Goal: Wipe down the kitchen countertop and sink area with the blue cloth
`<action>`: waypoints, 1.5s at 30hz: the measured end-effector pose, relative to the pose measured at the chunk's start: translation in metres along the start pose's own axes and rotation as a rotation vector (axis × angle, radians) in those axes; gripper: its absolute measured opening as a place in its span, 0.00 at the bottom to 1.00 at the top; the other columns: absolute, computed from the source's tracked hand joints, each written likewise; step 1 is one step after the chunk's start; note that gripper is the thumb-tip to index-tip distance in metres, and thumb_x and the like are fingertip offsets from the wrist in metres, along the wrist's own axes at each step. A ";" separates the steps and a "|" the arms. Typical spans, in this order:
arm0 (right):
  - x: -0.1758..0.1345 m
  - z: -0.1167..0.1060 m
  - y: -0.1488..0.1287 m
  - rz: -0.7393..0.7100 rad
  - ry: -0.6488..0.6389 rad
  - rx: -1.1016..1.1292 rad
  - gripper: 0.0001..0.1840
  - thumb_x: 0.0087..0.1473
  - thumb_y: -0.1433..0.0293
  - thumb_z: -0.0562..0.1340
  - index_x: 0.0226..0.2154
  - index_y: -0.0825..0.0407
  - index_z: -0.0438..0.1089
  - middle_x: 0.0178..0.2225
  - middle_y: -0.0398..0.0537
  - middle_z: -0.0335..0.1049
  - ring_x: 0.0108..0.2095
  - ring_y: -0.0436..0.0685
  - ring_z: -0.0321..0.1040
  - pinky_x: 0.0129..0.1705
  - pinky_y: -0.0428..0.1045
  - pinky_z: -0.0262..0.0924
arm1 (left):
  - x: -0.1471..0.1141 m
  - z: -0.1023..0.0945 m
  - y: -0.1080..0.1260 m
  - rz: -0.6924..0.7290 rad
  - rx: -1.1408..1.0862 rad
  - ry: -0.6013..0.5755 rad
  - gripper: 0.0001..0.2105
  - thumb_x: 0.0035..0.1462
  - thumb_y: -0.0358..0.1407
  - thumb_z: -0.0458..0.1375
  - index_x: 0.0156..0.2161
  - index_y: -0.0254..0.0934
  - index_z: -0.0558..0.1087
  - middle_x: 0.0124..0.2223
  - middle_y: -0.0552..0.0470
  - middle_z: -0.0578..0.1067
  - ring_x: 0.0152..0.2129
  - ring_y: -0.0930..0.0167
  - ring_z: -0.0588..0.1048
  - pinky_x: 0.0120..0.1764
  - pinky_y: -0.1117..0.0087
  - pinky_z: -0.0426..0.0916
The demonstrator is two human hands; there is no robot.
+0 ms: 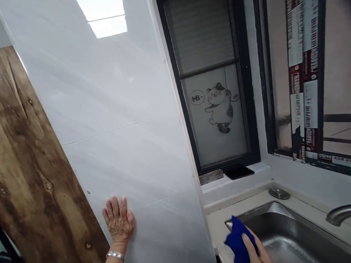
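Head view: blue cloth juts beyond the right fingers, seemingly clamped on it; left fingers spread on white wall.

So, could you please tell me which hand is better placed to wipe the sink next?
Probably the right hand: it holds the blue cloth near the sink, while the left hand is spread against the white wall.

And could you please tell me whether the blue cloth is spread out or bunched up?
Bunched up: the blue cloth is gathered in the right hand, with uneven corners jutting out.
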State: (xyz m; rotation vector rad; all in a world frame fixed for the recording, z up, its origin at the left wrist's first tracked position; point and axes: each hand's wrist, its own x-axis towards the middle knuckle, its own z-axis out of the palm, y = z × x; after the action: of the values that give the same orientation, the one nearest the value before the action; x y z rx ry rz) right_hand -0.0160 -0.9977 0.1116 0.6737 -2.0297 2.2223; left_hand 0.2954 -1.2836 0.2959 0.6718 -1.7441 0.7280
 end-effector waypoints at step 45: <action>0.113 0.257 -0.496 -1.225 0.170 -0.262 0.36 0.63 0.56 0.47 0.68 0.55 0.46 0.70 0.64 0.41 0.70 0.79 0.32 0.60 0.86 0.31 | -0.010 -0.009 0.015 -0.013 0.044 0.059 0.36 0.57 0.34 0.56 0.70 0.43 0.52 0.74 0.51 0.46 0.71 0.61 0.45 0.71 0.53 0.39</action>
State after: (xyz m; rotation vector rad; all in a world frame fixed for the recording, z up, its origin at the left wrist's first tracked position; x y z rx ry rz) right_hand 0.1164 -1.2063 0.6256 1.1826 -1.1815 1.2044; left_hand 0.2922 -1.2657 0.2863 0.6838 -1.6727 0.7719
